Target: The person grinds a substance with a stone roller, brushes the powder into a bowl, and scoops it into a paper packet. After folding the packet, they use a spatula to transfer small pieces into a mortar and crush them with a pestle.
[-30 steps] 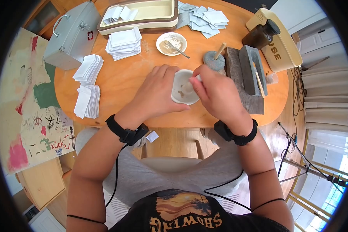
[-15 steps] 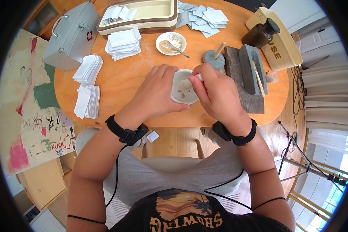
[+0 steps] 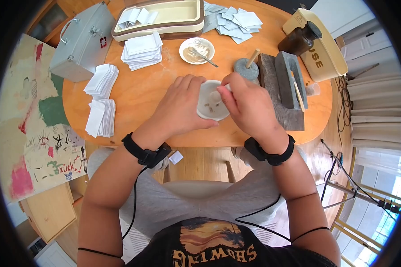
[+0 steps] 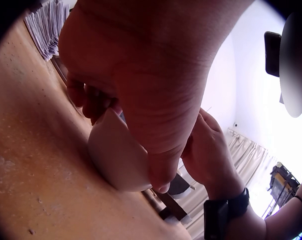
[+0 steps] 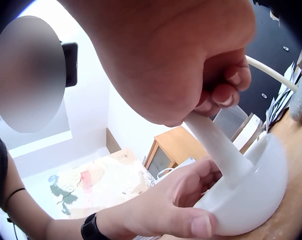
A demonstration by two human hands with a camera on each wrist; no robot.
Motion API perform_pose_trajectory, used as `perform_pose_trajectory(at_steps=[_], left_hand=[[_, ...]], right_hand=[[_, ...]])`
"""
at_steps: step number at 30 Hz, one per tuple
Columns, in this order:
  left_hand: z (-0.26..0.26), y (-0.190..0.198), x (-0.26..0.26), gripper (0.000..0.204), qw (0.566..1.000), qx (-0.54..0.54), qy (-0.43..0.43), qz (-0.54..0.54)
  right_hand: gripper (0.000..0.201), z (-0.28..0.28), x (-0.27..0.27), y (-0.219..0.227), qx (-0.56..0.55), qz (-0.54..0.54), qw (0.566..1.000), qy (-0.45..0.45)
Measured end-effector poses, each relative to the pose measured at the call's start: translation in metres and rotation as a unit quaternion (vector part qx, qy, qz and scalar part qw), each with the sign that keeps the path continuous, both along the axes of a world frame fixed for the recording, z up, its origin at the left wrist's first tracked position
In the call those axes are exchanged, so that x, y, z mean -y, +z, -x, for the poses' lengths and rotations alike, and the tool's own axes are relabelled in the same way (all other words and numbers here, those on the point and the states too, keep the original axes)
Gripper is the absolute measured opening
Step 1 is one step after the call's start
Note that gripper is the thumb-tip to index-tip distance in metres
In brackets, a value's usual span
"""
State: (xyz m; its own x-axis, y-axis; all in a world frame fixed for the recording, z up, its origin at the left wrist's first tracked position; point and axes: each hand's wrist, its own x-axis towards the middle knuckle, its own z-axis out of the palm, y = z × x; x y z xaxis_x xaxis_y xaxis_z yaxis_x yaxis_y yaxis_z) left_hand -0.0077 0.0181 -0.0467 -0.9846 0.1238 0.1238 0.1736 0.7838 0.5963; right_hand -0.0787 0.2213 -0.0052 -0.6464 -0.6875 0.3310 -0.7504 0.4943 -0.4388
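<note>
A white mortar [image 3: 208, 112] with brownish bits inside stands near the table's front edge. My left hand [image 3: 178, 104] grips it from the left, thumb along the near side and fingers around the far side; the left wrist view shows the bowl [image 4: 118, 155] under that hand. Curled around the handle of a white pestle [image 5: 218, 150], my right hand [image 3: 251, 104] keeps its head down in the mortar. The palm hides the top of the handle in the right wrist view.
Behind the mortar lies a small bowl [image 3: 190, 56] with paste and a spoon. Stacks of white paper packets [image 3: 141, 50] stand left, near a metal case [image 3: 82, 44]. To the right are a round stone [image 3: 246, 71], a grey trough [image 3: 287, 84] and a brown jar [image 3: 294, 42].
The pestle and right hand have shifted slightly inside the mortar, and the bits at its bottom lie differently. My left hand has stayed in place around the bowl.
</note>
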Motion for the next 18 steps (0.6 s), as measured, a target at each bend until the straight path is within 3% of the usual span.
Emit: perform_pose_trajectory(at_steps=[5, 7, 11, 18], left_hand=[[-0.001, 0.0, -0.001, 0.098, 1.0, 0.005, 0.0, -0.004], [0.0, 0.0, -0.001, 0.097, 1.0, -0.007, -0.001, 0.002], [0.0, 0.0, -0.002, 0.096, 1.0, -0.001, 0.007, 0.001], [-0.001, -0.001, -0.001, 0.098, 1.0, -0.003, 0.003, 0.004]], right_hand=[[0.022, 0.001, -0.002, 0.004, 0.026, 0.031, 0.999, -0.029], [0.023, 0.002, 0.001, -0.008, -0.021, 0.03, 0.999, 0.006], [0.023, -0.004, 0.005, -0.012, 0.002, -0.007, 0.999, 0.031], [0.024, 0.003, -0.002, 0.0, 0.021, 0.014, 1.0, -0.016]])
